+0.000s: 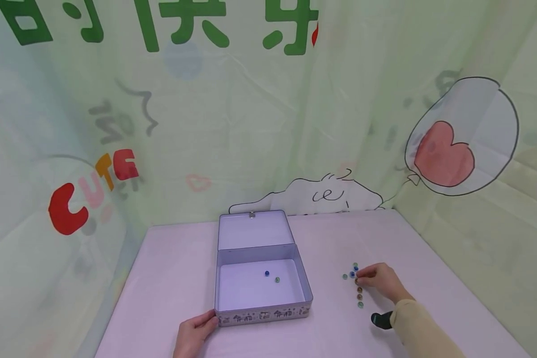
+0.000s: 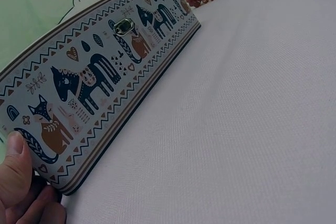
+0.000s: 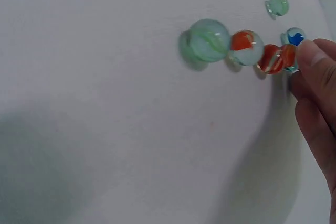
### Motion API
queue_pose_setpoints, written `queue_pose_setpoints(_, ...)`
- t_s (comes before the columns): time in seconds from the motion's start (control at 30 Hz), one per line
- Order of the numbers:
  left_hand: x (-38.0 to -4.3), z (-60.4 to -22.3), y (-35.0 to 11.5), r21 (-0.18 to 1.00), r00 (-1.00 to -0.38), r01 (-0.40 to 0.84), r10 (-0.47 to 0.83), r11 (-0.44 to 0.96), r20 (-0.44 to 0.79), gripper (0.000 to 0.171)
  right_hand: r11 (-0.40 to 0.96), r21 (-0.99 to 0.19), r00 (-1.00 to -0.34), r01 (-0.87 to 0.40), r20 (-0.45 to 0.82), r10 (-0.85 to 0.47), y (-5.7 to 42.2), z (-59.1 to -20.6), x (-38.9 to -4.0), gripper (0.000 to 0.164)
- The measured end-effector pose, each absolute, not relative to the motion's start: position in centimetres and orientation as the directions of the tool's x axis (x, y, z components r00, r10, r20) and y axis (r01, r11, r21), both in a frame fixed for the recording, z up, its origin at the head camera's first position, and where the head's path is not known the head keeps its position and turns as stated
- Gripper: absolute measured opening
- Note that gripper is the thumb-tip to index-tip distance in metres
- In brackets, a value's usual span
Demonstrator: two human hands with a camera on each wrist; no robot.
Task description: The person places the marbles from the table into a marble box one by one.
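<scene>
Table: a pale pink table (image 1: 170, 278) stands in a corner hung with green printed curtains (image 1: 250, 124).

Tin box: an open tin box (image 1: 261, 286) sits near the middle of the table, its lid (image 1: 255, 229) tipped back toward the far side. The front wall carries a band of painted animals and a small metal clasp (image 2: 125, 26).

Inside the box: two marbles lie on its floor, a blue one (image 1: 266, 273) and a green one (image 1: 277, 280), just beside each other.

Left hand: the left hand (image 1: 194, 333) rests at the near left corner of the box. The thumb (image 2: 16, 169) presses flat against the patterned front wall, the other fingers curl under the corner, so it holds the box there.

Right hand: the right hand (image 1: 380, 282) is out to the right of the box, fingers bent down onto the table. Its fingertips (image 3: 310, 59) touch the far end of a row of marbles; whether one is actually pinched I cannot tell.

Loose marbles: a row of marbles (image 1: 359, 293) lies on the table right of the box, well apart from it. Close up, a large green marble (image 3: 209, 40), an orange and clear one (image 3: 245, 47) and a red one (image 3: 271, 59) touch in a line, with a blue one (image 3: 295, 36) at the fingertips and a small green one (image 3: 277, 4) lying apart.

Sleeve: a beige sleeve (image 1: 422, 330) covers the right forearm, with a black wrist band (image 1: 382, 320) beside it.
</scene>
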State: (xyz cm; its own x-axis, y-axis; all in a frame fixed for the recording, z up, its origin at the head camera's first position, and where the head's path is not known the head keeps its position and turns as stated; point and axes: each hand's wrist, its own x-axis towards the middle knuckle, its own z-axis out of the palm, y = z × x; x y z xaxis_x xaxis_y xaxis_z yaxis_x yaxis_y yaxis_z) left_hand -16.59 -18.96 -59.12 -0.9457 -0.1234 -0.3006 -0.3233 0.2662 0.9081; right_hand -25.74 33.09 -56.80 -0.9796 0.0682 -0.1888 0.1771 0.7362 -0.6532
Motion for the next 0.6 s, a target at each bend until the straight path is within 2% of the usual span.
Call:
queue_pose_setpoints(0.27,-16.69,-59.06,-18.91,0.909,-0.945,-0.326,-0.122,0.259,-0.304,0.042,0.794,-0.592,-0.986,0.14,-0.159,0.055,32.54,-56.66,-25.58,0.011)
queue_pose_setpoints(0.6,-16.64,-59.2,-19.03,0.91,-0.939,-0.342,-0.116,0.235,-0.323,0.042,0.758,-0.634,-0.986,0.153,-0.15,0.073,32.96,-56.4,-25.36,0.017)
